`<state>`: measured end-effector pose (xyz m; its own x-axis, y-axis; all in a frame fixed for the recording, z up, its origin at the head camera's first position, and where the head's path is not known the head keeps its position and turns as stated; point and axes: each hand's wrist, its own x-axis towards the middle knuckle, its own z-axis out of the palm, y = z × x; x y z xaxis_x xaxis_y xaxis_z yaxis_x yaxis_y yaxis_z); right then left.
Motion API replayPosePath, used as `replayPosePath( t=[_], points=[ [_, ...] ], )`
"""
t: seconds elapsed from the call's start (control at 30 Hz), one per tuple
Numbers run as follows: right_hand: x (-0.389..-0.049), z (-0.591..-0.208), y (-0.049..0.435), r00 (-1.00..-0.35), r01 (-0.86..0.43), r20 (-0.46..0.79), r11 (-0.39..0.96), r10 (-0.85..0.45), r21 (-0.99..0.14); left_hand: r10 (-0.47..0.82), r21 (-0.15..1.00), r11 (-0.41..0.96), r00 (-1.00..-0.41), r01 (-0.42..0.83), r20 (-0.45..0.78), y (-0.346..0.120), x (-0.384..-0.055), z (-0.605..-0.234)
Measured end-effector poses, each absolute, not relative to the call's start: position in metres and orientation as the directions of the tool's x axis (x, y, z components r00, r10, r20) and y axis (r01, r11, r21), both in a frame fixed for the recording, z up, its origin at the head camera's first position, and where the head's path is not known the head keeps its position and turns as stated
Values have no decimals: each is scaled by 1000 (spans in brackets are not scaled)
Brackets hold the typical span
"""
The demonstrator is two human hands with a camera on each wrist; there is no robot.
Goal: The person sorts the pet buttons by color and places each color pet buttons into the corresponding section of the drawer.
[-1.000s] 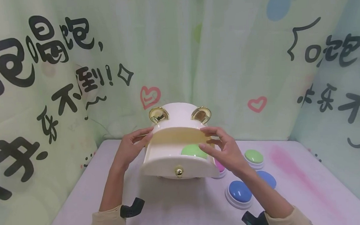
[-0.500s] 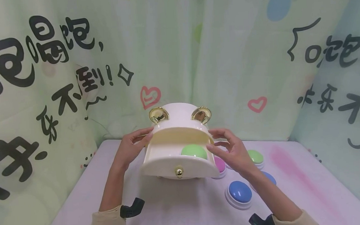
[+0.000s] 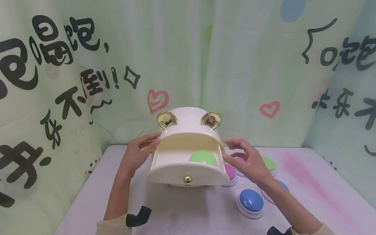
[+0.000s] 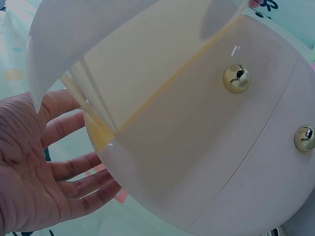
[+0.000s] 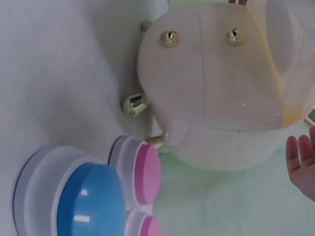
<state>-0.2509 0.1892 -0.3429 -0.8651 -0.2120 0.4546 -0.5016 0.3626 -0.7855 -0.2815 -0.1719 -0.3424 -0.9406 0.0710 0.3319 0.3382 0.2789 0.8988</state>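
Observation:
A white rounded cabinet (image 3: 188, 121) with two gold ear-like discs stands on the table in the head view. Its top drawer (image 3: 170, 173) is pulled out, with a gold knob (image 3: 188, 179) on the front. Inside, at the drawer's right, sits a green dome (image 3: 203, 158) whose lower part is hidden. My left hand (image 3: 137, 154) rests its extended fingers against the cabinet's left side; the left wrist view shows these fingers (image 4: 81, 169) along the curved edge. On the other side my right hand (image 3: 248, 161) hovers, fingers loosely bent and holding nothing, close to the drawer's right edge.
Right of the cabinet are a blue push button (image 3: 251, 200), a second blue one (image 3: 281, 185) partly behind my forearm, a green one (image 3: 269, 163) and two pink ones (image 3: 230, 171). A printed curtain (image 3: 237, 76) hangs behind the lilac table (image 3: 180, 217).
My right hand has drawn back rightward from the drawer's opening and right edge, uncovering more of the pink buttons. The left hand, cabinet and green dome stay in place.

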Motion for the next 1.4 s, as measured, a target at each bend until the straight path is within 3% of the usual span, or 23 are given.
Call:
replayPosePath(
  t=[0.77,1.4],
  points=[
    [-277,-368,245,-942,-302,332,558,-49,-773,78,897,278,-939,344,336,-171,-282,-343],
    [-289,-378,267,-942,-263,335,606,6,-751,74,899,277,-940,340,332,-172,-281,-343]
  ],
)
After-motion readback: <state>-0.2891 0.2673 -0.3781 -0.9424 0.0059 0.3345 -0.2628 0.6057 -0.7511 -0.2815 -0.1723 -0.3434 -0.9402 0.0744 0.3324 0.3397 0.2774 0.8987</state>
